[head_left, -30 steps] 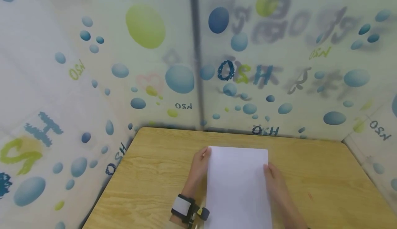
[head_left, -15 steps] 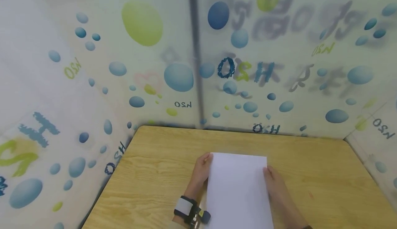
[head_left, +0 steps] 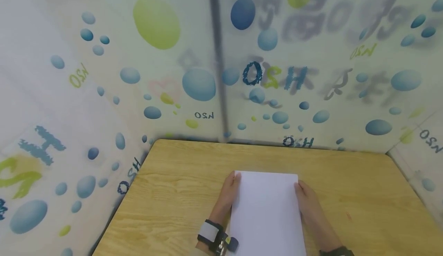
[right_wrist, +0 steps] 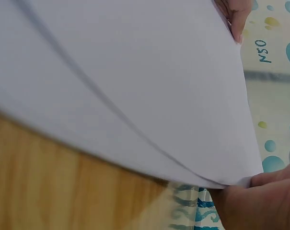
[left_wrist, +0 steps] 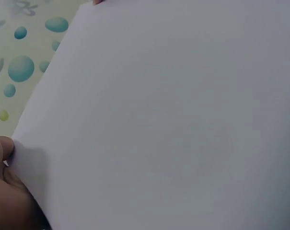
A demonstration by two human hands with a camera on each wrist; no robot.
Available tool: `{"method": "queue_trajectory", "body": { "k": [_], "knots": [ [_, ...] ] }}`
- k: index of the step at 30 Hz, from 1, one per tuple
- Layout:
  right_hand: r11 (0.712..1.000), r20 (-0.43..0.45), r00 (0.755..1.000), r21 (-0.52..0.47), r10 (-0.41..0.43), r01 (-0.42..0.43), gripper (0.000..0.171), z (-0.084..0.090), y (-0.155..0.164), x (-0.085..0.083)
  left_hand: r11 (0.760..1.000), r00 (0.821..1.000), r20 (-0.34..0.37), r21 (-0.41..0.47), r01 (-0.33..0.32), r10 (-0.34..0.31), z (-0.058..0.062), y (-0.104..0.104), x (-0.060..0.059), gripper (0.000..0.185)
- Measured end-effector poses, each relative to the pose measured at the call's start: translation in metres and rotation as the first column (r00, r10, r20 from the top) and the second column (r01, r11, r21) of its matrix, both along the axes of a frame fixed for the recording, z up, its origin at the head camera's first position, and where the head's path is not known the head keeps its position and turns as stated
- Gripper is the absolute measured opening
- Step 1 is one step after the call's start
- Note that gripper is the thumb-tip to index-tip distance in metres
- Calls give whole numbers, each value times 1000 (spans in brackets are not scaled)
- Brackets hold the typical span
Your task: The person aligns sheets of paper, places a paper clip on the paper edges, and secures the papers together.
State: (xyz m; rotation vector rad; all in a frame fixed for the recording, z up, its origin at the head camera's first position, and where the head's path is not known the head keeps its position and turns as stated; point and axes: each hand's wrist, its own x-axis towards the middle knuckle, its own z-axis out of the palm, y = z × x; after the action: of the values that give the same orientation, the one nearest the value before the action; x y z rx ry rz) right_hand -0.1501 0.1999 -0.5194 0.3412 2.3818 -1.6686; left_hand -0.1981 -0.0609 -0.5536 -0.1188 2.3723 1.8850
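Observation:
A blank white sheet of paper (head_left: 267,213) is held upright-to-tilted over the wooden table, its lower end running out of the head view. At its upper left corner my left hand (head_left: 229,193) grips the edge, the thumb lying on the near face. My right hand (head_left: 309,202) pinches the right edge slightly below the upper corner. The right wrist view shows two layers of the paper (right_wrist: 149,86), their edges converging at my right fingers; whether these are separate sheets or one folded sheet, I cannot tell. Most fingers are hidden behind the paper.
Under the paper lies the wooden table (head_left: 173,194), its far edge against a pale wall covering (head_left: 166,67) printed with blue and green dots. A strap with a small camera (head_left: 212,233) is on the left wrist; another dark strap (head_left: 337,251) is on the right.
Over the last second the paper's top edge has dropped slightly in the head view. My left thumb has come further onto the near face. The right hand keeps its hold.

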Motion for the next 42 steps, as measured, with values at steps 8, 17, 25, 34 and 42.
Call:
{"method": "queue_trajectory", "body": {
  "k": [8,17,25,34,42],
  "knots": [
    [1000,23,1000,-13,-10,10,69,2,-4,-2,999,1000,18,19,-26,26,0,4,2,48],
    [1000,29,999,-15,-20,20,66,3,-6,-3,999,998,64,45,-19,16,2,3,2,55],
    [1000,16,1000,9,-23,23,70,-3,-2,-4,999,997,78,48,-5,1,0,1,2,54],
    [1000,37,999,15,-24,24,75,-4,-1,-6,998,999,27,59,24,-26,-4,-2,1,47],
    [1000,30,1000,10,-8,8,74,-3,-1,-6,998,997,58,48,38,-41,-1,-3,3,44]
  ]
}}
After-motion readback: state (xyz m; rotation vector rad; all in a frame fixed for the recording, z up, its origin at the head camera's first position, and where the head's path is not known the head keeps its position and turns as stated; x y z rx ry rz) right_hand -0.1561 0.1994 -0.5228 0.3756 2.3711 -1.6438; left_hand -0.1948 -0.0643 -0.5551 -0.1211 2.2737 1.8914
